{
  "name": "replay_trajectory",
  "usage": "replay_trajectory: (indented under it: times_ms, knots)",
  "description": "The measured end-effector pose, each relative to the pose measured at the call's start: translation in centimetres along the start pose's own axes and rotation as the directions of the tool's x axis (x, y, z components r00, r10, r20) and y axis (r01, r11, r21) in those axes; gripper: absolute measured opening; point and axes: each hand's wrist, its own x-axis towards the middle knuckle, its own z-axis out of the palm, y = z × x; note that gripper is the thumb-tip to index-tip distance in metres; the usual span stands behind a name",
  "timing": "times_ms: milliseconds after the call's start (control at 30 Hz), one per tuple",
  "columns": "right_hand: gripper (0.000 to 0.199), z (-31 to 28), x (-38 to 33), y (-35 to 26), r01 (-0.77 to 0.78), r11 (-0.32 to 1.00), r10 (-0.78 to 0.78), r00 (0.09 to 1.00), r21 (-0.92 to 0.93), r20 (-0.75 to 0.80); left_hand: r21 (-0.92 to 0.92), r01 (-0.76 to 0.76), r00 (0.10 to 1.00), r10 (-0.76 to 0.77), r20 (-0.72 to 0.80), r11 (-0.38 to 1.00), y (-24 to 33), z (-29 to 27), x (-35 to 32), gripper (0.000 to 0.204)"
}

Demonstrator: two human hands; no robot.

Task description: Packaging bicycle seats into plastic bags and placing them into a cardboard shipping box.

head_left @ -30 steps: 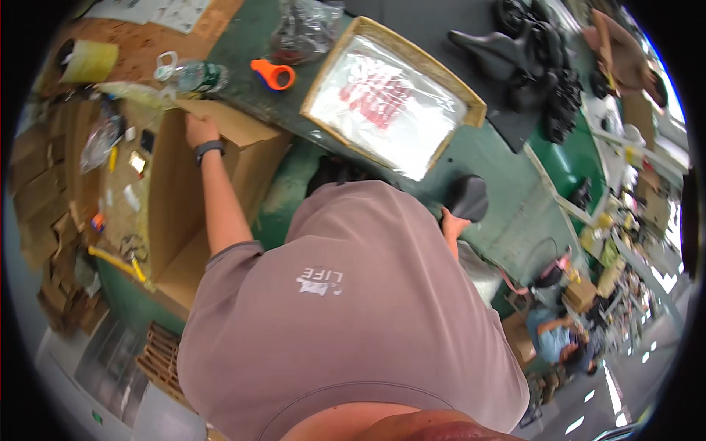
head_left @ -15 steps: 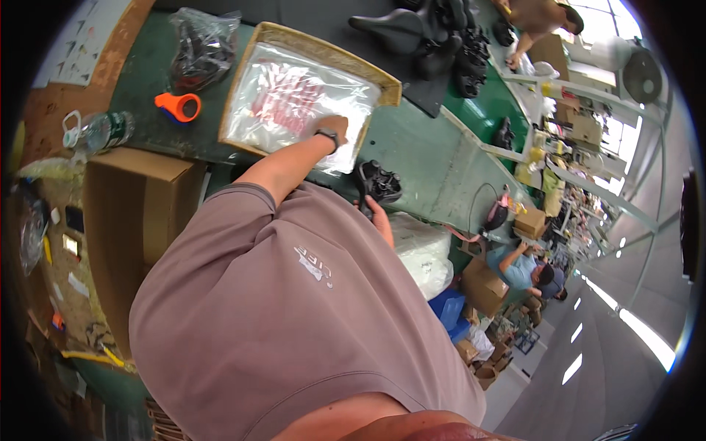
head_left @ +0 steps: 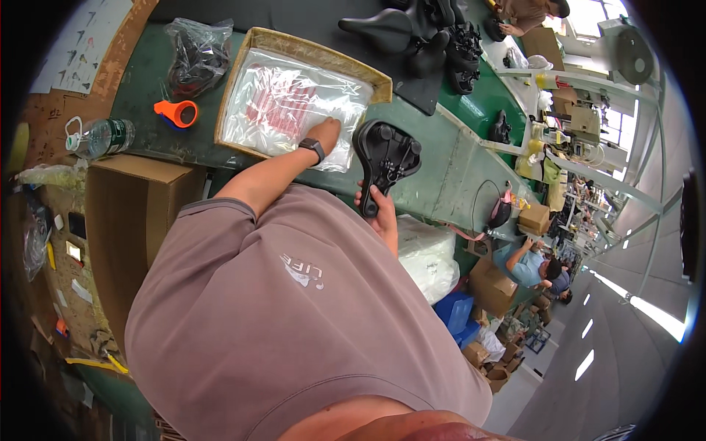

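My right hand (head_left: 380, 214) grips a black bicycle saddle (head_left: 387, 151) by its narrow nose. The saddle's underside with its rails and fittings faces up, and its wide end points away from me. My left hand (head_left: 326, 135), with a dark watch on the wrist, rests on a stack of clear plastic bags (head_left: 276, 106) with red print. Its fingers are curled in on the top bag, and the fingertips are mostly hidden. The bags lie in a shallow cardboard tray (head_left: 309, 48) on the green table (head_left: 434, 158).
A bagged black saddle (head_left: 195, 59), an orange tape dispenser (head_left: 176, 114) and a water bottle (head_left: 107, 137) are left of the tray. Several black saddles (head_left: 426, 37) lie at the back. A cardboard box (head_left: 136, 220) stands at my left, white plastic sacking (head_left: 426, 257) at my right.
My right hand has raised and turned the saddle, so its whole underside shows. My left hand has drawn slightly back and left over the bags.
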Motion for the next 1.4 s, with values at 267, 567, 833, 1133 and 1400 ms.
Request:
replay_trajectory:
  times_ms: [267, 567, 833, 1133, 1400]
  knots:
    - [0.043, 2.0, 0.5, -5.5, -0.226, 0.897, 0.195, 0.974, 0.379, 0.119, 0.243, 0.13, 0.977, -0.166, 0.133, 0.961, -0.3, 1.8, 1.9, 0.034]
    - [0.056, 3.8, -0.3, -7.0, -0.281, 0.831, 0.172, 0.951, 0.48, 0.258, -0.404, 0.21, 0.973, -0.232, -0.007, 0.89, 1.9, -4.1, -2.9, 0.03]
    - [0.065, 9.5, 2.5, -6.6, -0.117, 0.987, 0.07, 0.925, 0.106, 0.374, -0.544, 0.087, 0.996, -0.089, 0.022, 0.835, 4.6, -9.5, -7.3, 0.021]
    - [0.045, 12.4, 8.2, -5.0, -0.252, 0.968, 0.234, 0.906, 0.006, 0.352, -0.844, 0.226, 0.965, -0.23, 0.126, 0.486, 4.7, -14.9, -9.6, 0.018]
    - [0.045, 11.2, 4.1, -9.9, -0.074, 0.985, -0.012, 0.872, 0.156, 0.489, -0.978, 0.158, 0.921, -0.337, 0.197, -0.139, 4.1, -28.7, -9.2, 0.028]
